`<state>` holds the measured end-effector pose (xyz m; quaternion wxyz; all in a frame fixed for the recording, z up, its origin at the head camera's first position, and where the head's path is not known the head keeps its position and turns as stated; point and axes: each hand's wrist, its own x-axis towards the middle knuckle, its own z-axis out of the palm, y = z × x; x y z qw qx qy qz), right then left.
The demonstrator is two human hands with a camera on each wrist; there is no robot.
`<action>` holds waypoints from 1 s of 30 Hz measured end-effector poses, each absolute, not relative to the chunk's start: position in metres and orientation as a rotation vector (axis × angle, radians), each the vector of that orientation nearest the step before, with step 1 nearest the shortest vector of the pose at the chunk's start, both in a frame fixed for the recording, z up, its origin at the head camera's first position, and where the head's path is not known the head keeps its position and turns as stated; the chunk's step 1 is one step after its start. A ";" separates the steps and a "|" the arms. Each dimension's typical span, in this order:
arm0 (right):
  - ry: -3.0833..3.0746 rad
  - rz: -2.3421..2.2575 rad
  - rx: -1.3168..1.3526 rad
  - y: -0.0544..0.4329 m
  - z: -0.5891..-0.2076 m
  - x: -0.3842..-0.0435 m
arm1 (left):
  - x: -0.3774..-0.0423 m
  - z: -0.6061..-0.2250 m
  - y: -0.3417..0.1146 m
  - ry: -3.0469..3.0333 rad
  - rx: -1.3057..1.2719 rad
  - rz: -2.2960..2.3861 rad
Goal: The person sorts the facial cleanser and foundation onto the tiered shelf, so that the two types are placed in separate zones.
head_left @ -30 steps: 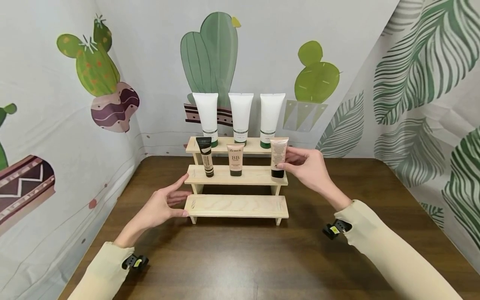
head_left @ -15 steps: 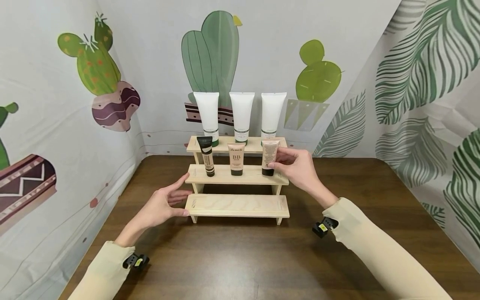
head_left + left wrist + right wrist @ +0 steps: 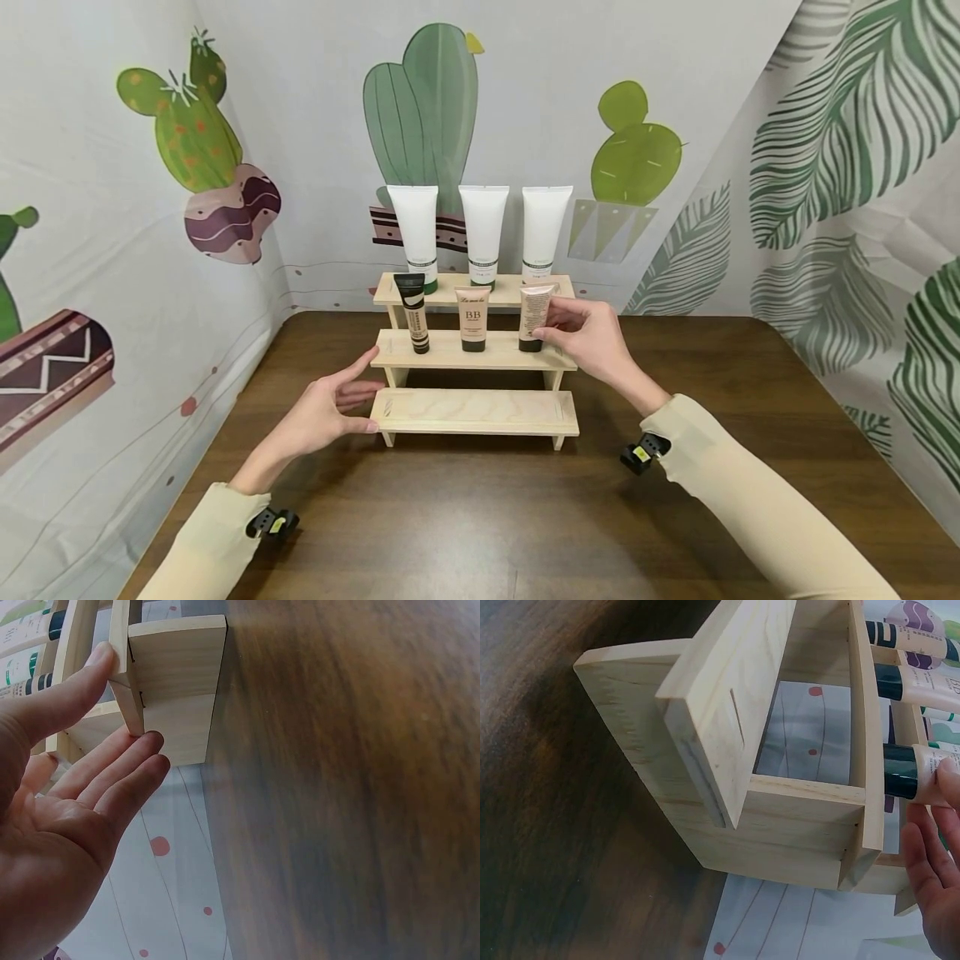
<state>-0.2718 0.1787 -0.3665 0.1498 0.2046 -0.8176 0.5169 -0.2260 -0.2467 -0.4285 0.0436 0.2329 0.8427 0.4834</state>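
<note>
A three-tier wooden stand point(image 3: 480, 410) holds upright tubes. My right hand point(image 3: 592, 342) pinches a pink-beige cream tube point(image 3: 534, 321) with a black cap at the right of the middle tier. In the right wrist view, this tube's dark cap point(image 3: 900, 770) is at the tier's edge, with the hand point(image 3: 937, 862) around its side. My left hand point(image 3: 318, 417) touches the stand's left end, thumb at the bottom tier, fingers extended along the side. The left wrist view shows the thumb point(image 3: 94, 671) against the wood. Left of the held tube stand a BB cream tube point(image 3: 472, 318) and a black-topped tube point(image 3: 414, 315).
Three large white tubes point(image 3: 483, 229) stand on the top tier, caps down. The stand rests on a dark brown wooden table point(image 3: 450, 517). A white cloth with cactus and leaf prints point(image 3: 315, 125) hangs behind and at the sides.
My right hand has moved left along the middle tier with the pink-beige tube, bringing it in front of the rightmost white tube. The left hand has stayed at the stand's left end.
</note>
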 end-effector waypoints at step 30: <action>-2.330 1.430 0.565 0.188 -0.361 -0.258 | -0.228 -0.433 -0.247 2.559 0.705 1.493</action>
